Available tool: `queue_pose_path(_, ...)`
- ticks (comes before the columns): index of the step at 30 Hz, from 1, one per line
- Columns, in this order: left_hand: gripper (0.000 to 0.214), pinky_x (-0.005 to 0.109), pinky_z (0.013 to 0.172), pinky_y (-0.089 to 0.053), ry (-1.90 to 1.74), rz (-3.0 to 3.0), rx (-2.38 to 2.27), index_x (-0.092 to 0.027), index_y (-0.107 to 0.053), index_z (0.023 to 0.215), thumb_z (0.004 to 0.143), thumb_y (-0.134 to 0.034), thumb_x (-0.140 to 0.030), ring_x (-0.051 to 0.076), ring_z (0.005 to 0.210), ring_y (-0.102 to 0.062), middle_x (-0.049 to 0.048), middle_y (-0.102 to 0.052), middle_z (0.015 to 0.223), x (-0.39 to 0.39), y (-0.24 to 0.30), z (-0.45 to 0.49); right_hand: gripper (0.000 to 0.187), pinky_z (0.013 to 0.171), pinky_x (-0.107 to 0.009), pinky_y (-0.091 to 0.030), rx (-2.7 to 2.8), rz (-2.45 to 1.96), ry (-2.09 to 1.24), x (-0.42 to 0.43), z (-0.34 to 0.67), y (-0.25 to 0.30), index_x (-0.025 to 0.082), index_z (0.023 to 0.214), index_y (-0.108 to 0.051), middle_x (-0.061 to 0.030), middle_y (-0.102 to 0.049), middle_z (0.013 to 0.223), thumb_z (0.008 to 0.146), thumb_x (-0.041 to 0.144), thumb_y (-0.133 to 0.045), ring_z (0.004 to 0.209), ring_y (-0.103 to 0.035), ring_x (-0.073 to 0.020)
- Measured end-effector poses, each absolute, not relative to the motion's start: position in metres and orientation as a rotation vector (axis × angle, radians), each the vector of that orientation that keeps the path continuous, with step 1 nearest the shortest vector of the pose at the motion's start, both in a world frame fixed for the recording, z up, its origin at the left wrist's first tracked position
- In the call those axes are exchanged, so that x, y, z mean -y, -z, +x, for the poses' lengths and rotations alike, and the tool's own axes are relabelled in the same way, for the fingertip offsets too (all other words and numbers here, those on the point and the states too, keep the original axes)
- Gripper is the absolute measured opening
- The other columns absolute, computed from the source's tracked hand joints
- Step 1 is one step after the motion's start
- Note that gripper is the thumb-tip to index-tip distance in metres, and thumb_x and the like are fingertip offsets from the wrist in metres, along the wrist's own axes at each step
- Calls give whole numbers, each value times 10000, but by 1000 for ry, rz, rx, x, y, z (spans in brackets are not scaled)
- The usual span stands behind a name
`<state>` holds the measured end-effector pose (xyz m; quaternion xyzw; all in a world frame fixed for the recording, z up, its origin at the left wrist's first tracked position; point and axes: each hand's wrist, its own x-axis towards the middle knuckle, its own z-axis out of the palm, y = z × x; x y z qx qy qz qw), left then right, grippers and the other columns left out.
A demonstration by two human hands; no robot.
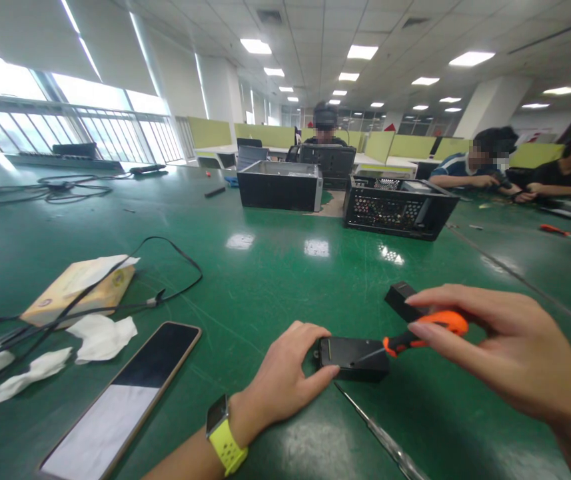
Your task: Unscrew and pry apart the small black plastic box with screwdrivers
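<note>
My left hand (285, 373) grips the left end of a small flat black device (352, 357) lying on the green table (275, 280), thumb and fingers curled round its edge. My right hand (495, 347) is closed on an orange-handled screwdriver (425, 333), whose tip rests on the top of the device. A small black block (401, 299) lies just behind the screwdriver handle. A yellow-strapped watch (222, 437) sits on my left wrist.
A phone (130, 393) lies at the near left, with crumpled tissues (100, 333), a tan booklet (78, 287) and black cables (165, 293) beyond. A thin metal rod (380, 437) lies near the front edge. Two open computer cases (280, 185) (398, 207) stand farther back. Other people (485, 167) work at the far right.
</note>
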<state>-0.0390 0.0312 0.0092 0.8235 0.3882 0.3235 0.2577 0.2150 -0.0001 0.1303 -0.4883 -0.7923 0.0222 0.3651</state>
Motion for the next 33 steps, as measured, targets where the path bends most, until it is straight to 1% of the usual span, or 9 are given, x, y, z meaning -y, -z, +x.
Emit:
queue_pose_path(4, 329, 375, 883, -464, -874, 2235, -1057, -215, -570, 1147, 843, -682, -277, 238, 982, -568, 60, -629, 1081, -32, -9, -39, 294, 527, -255, -482, 2087, -1327, -68, -6, 224, -131, 242, 721, -752, 4, -734, 683, 856, 467, -619, 555, -653, -154)
queue_pose_path(9, 320, 385, 893, -470, -887, 2239, -1057, -208, -583, 1138, 840, -680, -270, 244, 991, -572, 66, -639, 1087, -32, -10, -39, 332, 598, -295, -517, 1733, -1532, 15, -24, 243, -99, 208, 898, -779, -33, -771, 804, 856, 490, -610, 663, -688, -199)
queue_pose_path(12, 322, 388, 887, -475, -886, 2239, -1064, -202, -593, 1131, 829, -685, -265, 245, 978, -580, 69, -651, 1074, -32, -12, -39, 347, 652, -322, -535, 1820, -1583, -35, -26, 250, -62, 179, 979, -765, -70, -772, 926, 876, 460, -589, 737, -700, -214)
queue_pose_path(17, 335, 388, 895, -475, -886, 2249, -1058, -198, -600, 1130, 815, -695, -260, 244, 979, -582, 68, -654, 1076, -32, -11, -38, 329, 721, -351, -558, 1948, -1640, -62, -16, 254, -14, 185, 1018, -746, -82, -760, 957, 899, 435, -568, 799, -708, -231)
queue_pose_path(21, 326, 377, 893, -474, -891, 2233, -1060, -206, -600, 1127, 818, -694, -245, 238, 986, -589, 59, -650, 1074, -33, -9, -39, 305, 807, -415, -552, 2050, -1619, -91, -9, 246, -7, 189, 1022, -730, -104, -744, 984, 894, 422, -580, 901, -685, -266)
queue_pose_path(24, 317, 356, 880, -477, -882, 2207, -1041, -206, -594, 1123, 823, -692, -235, 226, 975, -600, 55, -651, 1071, -33, -10, -39, 287, 902, -452, -508, 2109, -1474, -105, -7, 235, -12, 197, 1110, -689, -115, -714, 1094, 941, 354, -518, 1035, -629, -271)
queue_pose_path(28, 315, 343, 852, -481, -876, 2199, -1034, -203, -589, 1121, 822, -688, -225, 217, 942, -607, 51, -651, 1054, -33, -11, -39, 292, 899, -440, -500, 2153, -1350, -191, -6, 227, -19, 218, 1161, -657, -99, -703, 1108, 956, 263, -454, 1044, -609, -251)
queue_pose_path(31, 308, 340, 845, -482, -881, 2202, -1038, -198, -595, 1107, 815, -691, -227, 216, 938, -609, 50, -652, 1049, -33, -12, -39, 255, 863, -403, -498, 2139, -1352, -187, -3, 229, -23, 201, 1099, -666, -100, -700, 1053, 942, 294, -488, 995, -616, -242)
queue_pose_path(33, 314, 341, 846, -483, -882, 2204, -1042, -198, -596, 1107, 811, -694, -233, 217, 940, -609, 50, -652, 1055, -33, -12, -39, 237, 765, -358, -488, 2142, -1381, -144, 4, 228, -27, 187, 892, -682, -83, -696, 877, 936, 337, -505, 848, -625, -220)
